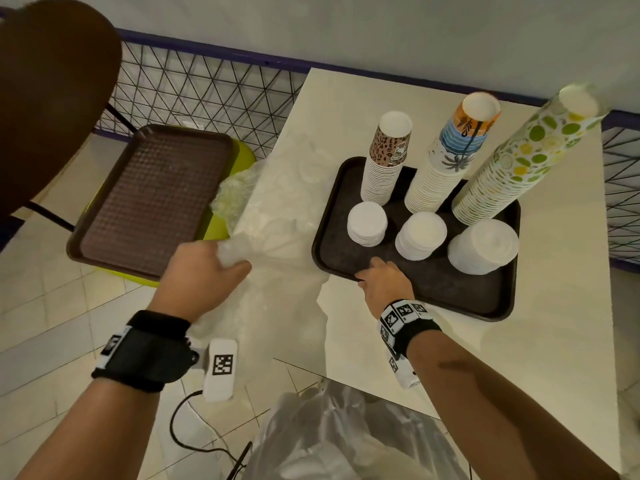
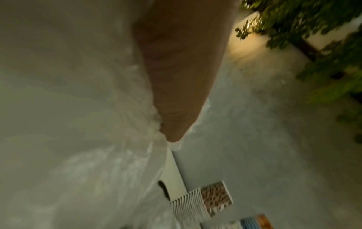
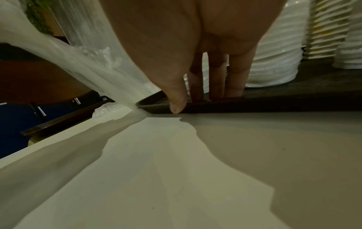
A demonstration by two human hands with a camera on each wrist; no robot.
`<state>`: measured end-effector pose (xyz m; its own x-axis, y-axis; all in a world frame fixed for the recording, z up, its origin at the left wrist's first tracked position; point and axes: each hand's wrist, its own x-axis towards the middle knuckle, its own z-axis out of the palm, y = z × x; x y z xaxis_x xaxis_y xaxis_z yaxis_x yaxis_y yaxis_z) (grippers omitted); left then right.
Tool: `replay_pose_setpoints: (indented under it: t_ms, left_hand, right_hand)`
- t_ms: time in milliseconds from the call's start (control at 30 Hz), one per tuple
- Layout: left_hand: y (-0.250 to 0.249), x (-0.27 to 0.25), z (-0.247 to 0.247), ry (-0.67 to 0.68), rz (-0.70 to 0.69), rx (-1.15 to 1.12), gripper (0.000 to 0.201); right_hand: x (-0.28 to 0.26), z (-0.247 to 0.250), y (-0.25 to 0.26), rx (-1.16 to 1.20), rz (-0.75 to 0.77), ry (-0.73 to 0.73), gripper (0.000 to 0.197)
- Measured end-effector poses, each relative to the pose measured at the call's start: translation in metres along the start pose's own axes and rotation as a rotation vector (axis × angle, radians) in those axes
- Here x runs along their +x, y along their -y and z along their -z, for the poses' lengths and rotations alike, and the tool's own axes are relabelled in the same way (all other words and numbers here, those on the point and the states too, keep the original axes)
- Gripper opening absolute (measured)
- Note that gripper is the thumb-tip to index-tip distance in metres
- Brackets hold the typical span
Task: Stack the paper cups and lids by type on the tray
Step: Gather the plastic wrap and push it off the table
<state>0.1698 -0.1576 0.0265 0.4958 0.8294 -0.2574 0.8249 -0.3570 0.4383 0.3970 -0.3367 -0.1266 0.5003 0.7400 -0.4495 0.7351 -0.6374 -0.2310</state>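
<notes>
A dark tray (image 1: 433, 284) on the white table carries three cup stacks: leopard-print (image 1: 384, 157), blue-and-orange (image 1: 450, 161) and green-dotted (image 1: 512, 161). In front of them stand three white lid stacks, small (image 1: 367, 223), medium (image 1: 420, 235) and large (image 1: 483, 245). My right hand (image 1: 379, 277) pinches the tray's near-left rim (image 3: 254, 106), thumb outside and fingers (image 3: 215, 80) inside. My left hand (image 1: 207, 271) grips a sheet of clear plastic wrap (image 1: 277, 216) that lies over the table's left edge. In the left wrist view the wrap (image 2: 78, 108) bunches under my fingers (image 2: 176, 77).
A second brown tray (image 1: 152, 199) rests on a yellow-green seat left of the table. A black wire fence (image 1: 207, 84) runs behind. A clear plastic bag (image 1: 346, 438) sits below the table's near corner. A brown chair back (image 1: 52, 98) fills the upper left.
</notes>
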Motion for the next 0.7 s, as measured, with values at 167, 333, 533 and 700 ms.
replay_pose_setpoints:
  t_ms: [167, 333, 533, 700]
  left_hand:
    - [0.0, -0.001, 0.042, -0.307, 0.103, -0.277, 0.014]
    - [0.0, 0.036, 0.067, -0.397, 0.037, -0.117, 0.038]
    - [-0.02, 0.128, -0.029, -0.029, -0.14, 0.26, 0.056]
    - [-0.037, 0.174, -0.115, 0.166, -0.194, 0.353, 0.113]
  right_hand:
    - [-0.001, 0.001, 0.0, 0.0, -0.002, 0.0, 0.032]
    - [-0.001, 0.004, 0.002, -0.019, -0.02, 0.052, 0.033]
    - [-0.001, 0.003, -0.001, -0.008, -0.011, 0.039, 0.032]
    - [0.005, -0.003, -0.01, 0.045, -0.008, 0.012, 0.028]
